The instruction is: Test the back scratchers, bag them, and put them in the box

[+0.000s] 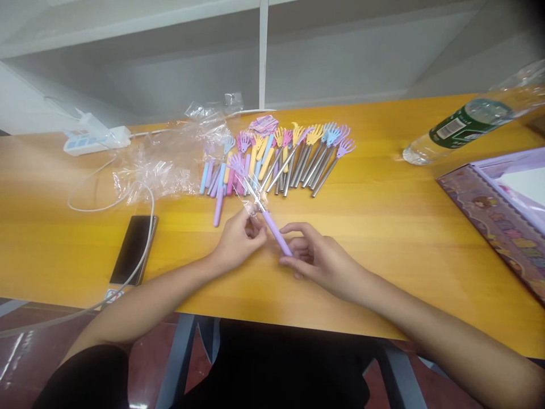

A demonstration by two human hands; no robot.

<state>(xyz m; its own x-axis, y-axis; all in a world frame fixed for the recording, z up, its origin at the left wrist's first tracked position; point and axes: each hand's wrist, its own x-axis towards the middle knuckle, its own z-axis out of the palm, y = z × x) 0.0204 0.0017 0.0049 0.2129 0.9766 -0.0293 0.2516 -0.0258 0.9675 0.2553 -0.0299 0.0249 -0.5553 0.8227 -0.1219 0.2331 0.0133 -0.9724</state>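
Note:
A back scratcher (276, 232) with a purple handle, a metal shaft and a lilac claw head lies diagonally between my hands, its claw pointing away to the upper left. My right hand (317, 255) holds the lower end of the handle between thumb and fingers. Closed beside the shaft, my left hand (238, 238) pinches a clear plastic sleeve (252, 200), which seems to surround the upper shaft. Just beyond my hands lies a pile of back scratchers (302, 162) in yellow, blue, pink and purple, some with coloured handles, others showing bare metal shafts.
Crumpled clear plastic bags (166, 162) lie left of the pile. A white power strip (97, 139), a white cable (151, 207) and a dark phone (134, 250) are farther left. At right are a green-labelled bottle (468, 125) and a purple printed box (489, 210).

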